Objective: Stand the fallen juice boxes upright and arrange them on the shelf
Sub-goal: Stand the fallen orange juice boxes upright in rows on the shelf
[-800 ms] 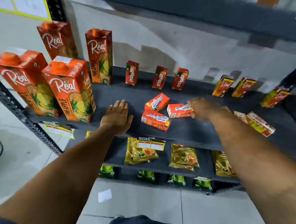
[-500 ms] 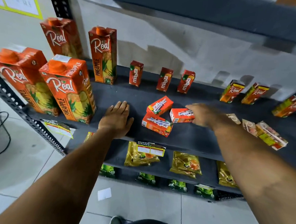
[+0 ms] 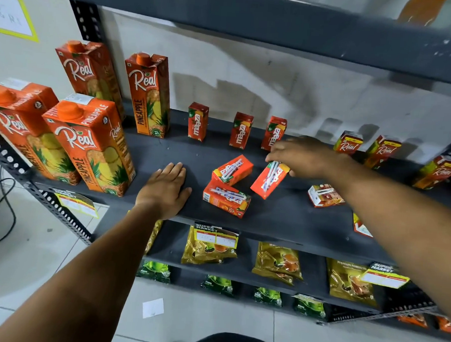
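Dark grey shelf point(image 3: 282, 216) boards run across a pale wall, and juice fills the middle one. Four tall pineapple cartons point(image 3: 94, 147) stand at the left end. At the back, three small red mango boxes point(image 3: 241, 131) stand upright in a row, a little apart from each other. Further right, three more small boxes point(image 3: 349, 143) stand near the wall.

Two small boxes lie flat in the middle of the shelf, one point(image 3: 232, 169) resting partly on the other point(image 3: 226, 198), with their straws facing up. The right hand point(image 3: 303, 157) has its fingers closed on the top end of a third box point(image 3: 269, 179). That box is tilted. Its low corner looks like it touches the shelf, but this is hard to see. It is just to the right of the two flat boxes.

The left hand point(image 3: 165, 189) lies flat and open on the shelf near the front edge, holding nothing. It sits between the big cartons and the fallen boxes.

Another fallen box point(image 3: 323, 196) lies further right, partly hidden by the right arm. Gold packets point(image 3: 210, 246) sit on the shelf below.
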Demonstrator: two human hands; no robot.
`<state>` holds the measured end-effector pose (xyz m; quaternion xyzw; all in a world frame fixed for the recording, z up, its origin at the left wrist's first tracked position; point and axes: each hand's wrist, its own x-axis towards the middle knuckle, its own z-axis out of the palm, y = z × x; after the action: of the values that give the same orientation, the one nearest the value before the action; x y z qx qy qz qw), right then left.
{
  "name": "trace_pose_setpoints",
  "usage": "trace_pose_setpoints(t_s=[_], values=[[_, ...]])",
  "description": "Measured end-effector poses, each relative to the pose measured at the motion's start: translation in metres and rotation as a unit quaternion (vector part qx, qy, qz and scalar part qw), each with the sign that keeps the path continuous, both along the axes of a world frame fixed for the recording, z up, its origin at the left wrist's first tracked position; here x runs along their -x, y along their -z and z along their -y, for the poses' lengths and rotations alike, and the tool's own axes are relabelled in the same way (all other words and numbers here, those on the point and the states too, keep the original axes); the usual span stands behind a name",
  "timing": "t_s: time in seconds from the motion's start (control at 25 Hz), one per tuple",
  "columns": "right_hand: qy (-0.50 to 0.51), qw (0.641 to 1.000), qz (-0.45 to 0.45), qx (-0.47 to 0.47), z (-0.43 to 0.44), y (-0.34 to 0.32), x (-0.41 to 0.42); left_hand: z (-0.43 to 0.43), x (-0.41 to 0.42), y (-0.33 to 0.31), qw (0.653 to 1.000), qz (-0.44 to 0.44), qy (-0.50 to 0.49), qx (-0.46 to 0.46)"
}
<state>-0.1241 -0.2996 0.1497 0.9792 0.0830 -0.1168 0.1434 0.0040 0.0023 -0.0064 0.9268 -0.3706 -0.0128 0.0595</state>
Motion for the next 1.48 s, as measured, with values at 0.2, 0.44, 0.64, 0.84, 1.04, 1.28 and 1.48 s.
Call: trace_pose_setpoints(t_s=[0.2,0.44,0.64,0.84,1.04,1.28,1.48], values=[[-0.087,0.996,0.019,0.019,-0.013,-0.007,0.004,0.0,0.0,0.0,1.0,-0.006,-0.002,0.003],[-0.058,0.998,0.012,-0.016,-0.023,-0.006,0.002,-0.001,-0.001,0.001,1.0,-0.012,-0.006,0.003],[0.068,0.997,-0.018,-0.043,-0.025,-0.005,-0.003,-0.001,0.0,0.0,1.0,-0.008,-0.004,0.006],[0.248,0.968,0.015,-0.027,-0.032,0.0,-0.007,-0.001,0.0,0.0,1.0,-0.011,-0.003,0.011],[0.225,0.957,0.179,-0.041,-0.046,-0.005,0.002,-0.001,0.002,-0.002,1.0,-0.011,0.0,0.017],[0.238,0.949,0.021,-0.208,-0.103,0.057,0.024,-0.001,0.003,-0.004,1.0,-0.012,0.003,0.016],[0.308,0.922,0.024,-0.235,-0.114,0.086,0.024,-0.002,0.003,-0.004,1.0,-0.013,0.004,0.014]])
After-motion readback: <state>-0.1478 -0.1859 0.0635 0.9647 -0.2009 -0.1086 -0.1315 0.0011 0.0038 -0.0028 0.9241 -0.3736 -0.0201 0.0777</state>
